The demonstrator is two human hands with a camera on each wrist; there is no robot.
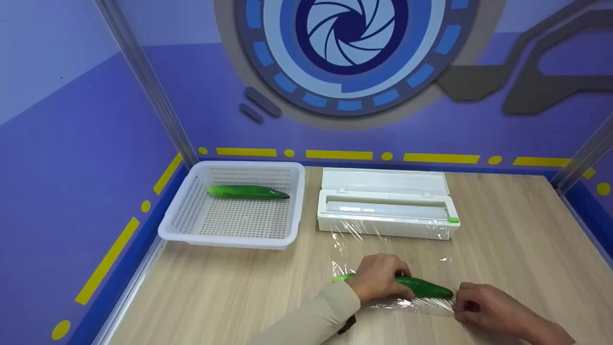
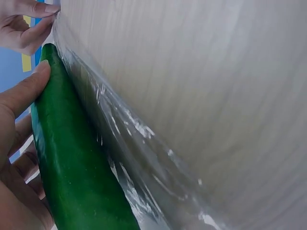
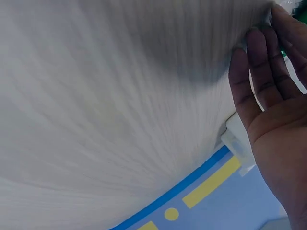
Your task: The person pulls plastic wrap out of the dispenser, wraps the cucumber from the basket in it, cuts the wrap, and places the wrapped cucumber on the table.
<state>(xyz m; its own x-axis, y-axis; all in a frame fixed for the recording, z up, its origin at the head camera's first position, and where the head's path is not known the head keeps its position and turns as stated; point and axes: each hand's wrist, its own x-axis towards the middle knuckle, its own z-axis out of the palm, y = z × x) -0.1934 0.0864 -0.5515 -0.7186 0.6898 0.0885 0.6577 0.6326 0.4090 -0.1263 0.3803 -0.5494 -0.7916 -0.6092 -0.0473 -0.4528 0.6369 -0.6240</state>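
A green cucumber [image 1: 424, 287] lies on a sheet of clear plastic wrap [image 1: 383, 243] near the front of the table. My left hand [image 1: 380, 277] grips the cucumber around its middle, thumb on the near side. At the cucumber's dark right tip, my right hand [image 1: 486, 306] pinches the near right corner of the wrap between thumb and fingers. In the left wrist view the wrap [image 2: 124, 120] runs in a wrinkled strip beside the cucumber [image 2: 76, 153], up to the pinching fingertips. The sheet still joins the roll [image 1: 383, 210] in the white dispenser box [image 1: 388, 227].
Behind the hands, the dispenser's lid [image 1: 383, 181] stands raised, with a small green piece [image 1: 453, 220] at the box's right end. To the left is a white perforated basket [image 1: 230, 242] holding another cucumber [image 1: 246, 192]. Blue and purple walls [image 1: 191, 96] border the wooden table [image 1: 517, 239].
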